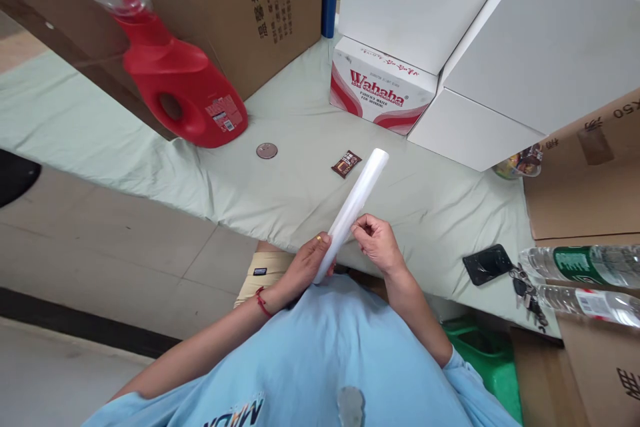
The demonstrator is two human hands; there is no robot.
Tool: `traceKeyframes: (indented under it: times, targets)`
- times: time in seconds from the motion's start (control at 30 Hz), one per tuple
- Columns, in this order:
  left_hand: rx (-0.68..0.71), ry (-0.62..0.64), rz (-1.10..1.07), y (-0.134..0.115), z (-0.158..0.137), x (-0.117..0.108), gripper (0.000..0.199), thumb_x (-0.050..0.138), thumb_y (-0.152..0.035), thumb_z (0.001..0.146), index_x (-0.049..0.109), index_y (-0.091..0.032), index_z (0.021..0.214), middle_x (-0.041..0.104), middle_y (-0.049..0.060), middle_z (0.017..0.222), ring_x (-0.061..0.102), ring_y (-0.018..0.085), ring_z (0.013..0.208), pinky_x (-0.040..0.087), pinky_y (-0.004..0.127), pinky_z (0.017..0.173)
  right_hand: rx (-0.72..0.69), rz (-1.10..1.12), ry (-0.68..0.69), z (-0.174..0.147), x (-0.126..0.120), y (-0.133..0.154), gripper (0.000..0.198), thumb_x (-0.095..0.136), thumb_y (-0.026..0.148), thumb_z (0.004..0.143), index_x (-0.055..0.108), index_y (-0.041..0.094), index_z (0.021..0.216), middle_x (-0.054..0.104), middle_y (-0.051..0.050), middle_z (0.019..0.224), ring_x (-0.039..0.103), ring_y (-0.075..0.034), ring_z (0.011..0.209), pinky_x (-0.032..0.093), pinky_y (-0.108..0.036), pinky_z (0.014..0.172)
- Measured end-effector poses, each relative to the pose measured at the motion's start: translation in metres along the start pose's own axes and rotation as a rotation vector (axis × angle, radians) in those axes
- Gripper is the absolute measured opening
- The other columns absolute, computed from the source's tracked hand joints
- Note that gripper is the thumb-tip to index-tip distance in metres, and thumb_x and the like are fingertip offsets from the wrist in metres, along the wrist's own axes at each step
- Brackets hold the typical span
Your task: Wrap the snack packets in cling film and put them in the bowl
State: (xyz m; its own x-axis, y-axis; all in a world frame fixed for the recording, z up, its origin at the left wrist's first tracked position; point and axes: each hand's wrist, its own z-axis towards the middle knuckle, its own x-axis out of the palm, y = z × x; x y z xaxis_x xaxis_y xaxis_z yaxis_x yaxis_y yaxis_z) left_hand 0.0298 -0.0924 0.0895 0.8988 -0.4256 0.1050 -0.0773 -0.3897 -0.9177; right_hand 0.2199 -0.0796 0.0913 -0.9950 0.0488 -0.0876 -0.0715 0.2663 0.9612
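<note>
We see a table under a pale green cloth (300, 173), bearing stacked white cardboard boxes (500, 40) and a red plastic detergent jug (185, 90). Above its near edge slants a long white plastic roll (355, 203). Our left hand (307, 263) wraps closed around its lower end; our right hand (377, 240) pinches its side. A small brown sachet (346, 163) lies beyond the roll's far tip.
</note>
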Motion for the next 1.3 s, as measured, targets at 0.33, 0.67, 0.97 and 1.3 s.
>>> traceKeyframes:
  times: [0.33,0.67,0.97,1.3]
  targets:
    - [-0.031,0.013,-0.072,0.000,0.001,0.002,0.059,0.044,-0.074,0.098,0.057,-0.023,0.074,0.060,0.001,0.060,0.048,0.017,0.054,0.039,0.031,0.057,0.033,0.172,-0.048,-0.001,-0.006,-0.020,0.044,0.077,0.064,0.078,0.060,0.024,0.077,0.057,0.003,0.066,0.050,-0.013,0.058,0.042,-0.024,0.051]
    - [-0.023,0.029,-0.075,0.007,0.003,0.004,0.060,0.048,-0.078,0.095,0.059,-0.022,0.076,0.060,0.002,0.059,0.049,0.017,0.054,0.038,0.031,0.056,-0.097,0.225,-0.206,0.003,0.005,-0.026,0.043,0.079,0.064,0.079,0.062,0.024,0.081,0.056,0.003,0.071,0.049,-0.015,0.068,0.046,-0.028,0.067]
    - [-0.178,0.267,-0.405,0.033,0.015,0.003,0.069,0.042,-0.080,0.096,0.068,-0.017,0.088,0.069,0.007,0.078,0.062,0.020,0.072,0.050,0.034,0.073,-0.085,0.586,0.052,-0.006,0.003,-0.011,0.040,0.080,0.049,0.083,0.051,0.024,0.074,0.049,0.004,0.065,0.043,-0.012,0.060,0.041,-0.025,0.059]
    - [0.015,0.055,-0.442,0.009,0.046,0.017,0.063,0.074,-0.079,0.077,0.064,-0.018,0.089,0.065,0.003,0.080,0.057,0.017,0.075,0.047,0.030,0.072,-0.126,0.554,0.177,-0.007,0.007,-0.004,0.034,0.077,0.044,0.084,0.053,0.024,0.072,0.051,0.004,0.063,0.043,-0.013,0.057,0.041,-0.027,0.057]
